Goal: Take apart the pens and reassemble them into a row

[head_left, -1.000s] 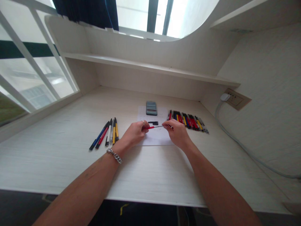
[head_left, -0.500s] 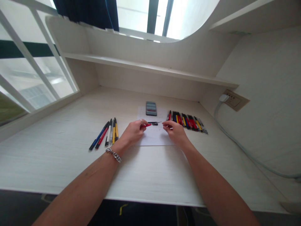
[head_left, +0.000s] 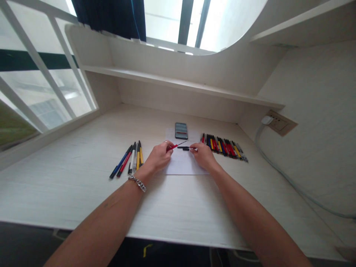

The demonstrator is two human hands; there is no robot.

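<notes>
My left hand (head_left: 159, 156) is closed around a red pen part (head_left: 175, 146) with a thin refill sticking out toward the upper right. My right hand (head_left: 203, 155) pinches a small black pen piece (head_left: 184, 148) lying over the white paper sheet (head_left: 184, 163). Both hands hover over that sheet in the middle of the desk. A silver chain bracelet (head_left: 137, 183) is on my left wrist.
A dark phone (head_left: 181, 130) lies at the sheet's far edge. Several pens (head_left: 129, 159) lie in a group on the left, and a row of several coloured pens (head_left: 224, 146) on the right. A wall socket (head_left: 279, 121) with a grey cable (head_left: 289, 180) is on the right wall. A shelf (head_left: 178, 83) runs above.
My hands have separated: the right let go of the refill's end and moved left onto the black piece. The left keeps the red part, its refill now tilted upward.
</notes>
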